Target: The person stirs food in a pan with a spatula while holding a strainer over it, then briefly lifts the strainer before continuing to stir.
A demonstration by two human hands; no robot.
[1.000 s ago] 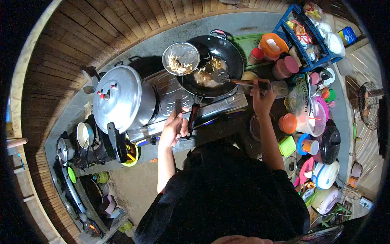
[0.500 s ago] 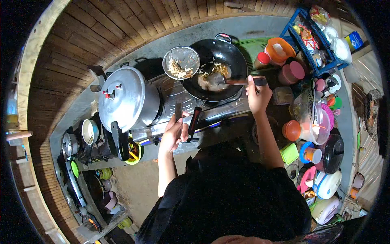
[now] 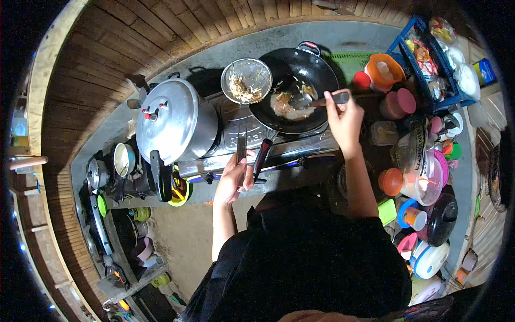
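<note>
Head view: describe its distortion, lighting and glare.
Head view: strong fisheye, black corners, the wooden wall bending round the frame; dim bluish light; soft sheen on the pressure cooker lid; the black wok and the person's dark clothing lose detail.

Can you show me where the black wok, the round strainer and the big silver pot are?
black wok (image 3: 316, 67): head view, bare inner wall.
round strainer (image 3: 246, 80): head view, mesh bowl.
big silver pot (image 3: 170, 121): head view, lid.
</note>
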